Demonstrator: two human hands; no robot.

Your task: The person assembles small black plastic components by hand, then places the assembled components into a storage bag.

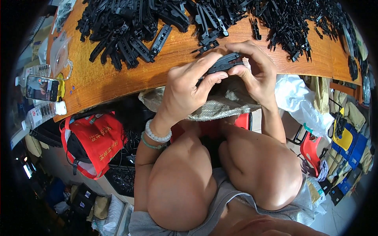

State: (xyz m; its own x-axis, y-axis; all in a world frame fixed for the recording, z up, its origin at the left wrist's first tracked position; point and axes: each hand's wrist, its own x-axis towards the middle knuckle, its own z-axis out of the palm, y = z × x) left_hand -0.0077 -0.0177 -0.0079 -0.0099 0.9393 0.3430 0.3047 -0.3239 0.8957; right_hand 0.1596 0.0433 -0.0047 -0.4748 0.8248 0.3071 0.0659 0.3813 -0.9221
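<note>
Black and slim, the part is pinched by the fingers of left hand and right hand, seemingly for steadiness, black pieces heaped handily at the person's eleven o'clock.

The part is solid black, as are the piles; the table is orange-brown with darker wood grain. The sack is grey-beige with a fine woven pattern, the plastic bag translucent white. The backpack is bright red with gold lettering, one bracelet white, the other pale green, the clothing plain grey
</note>
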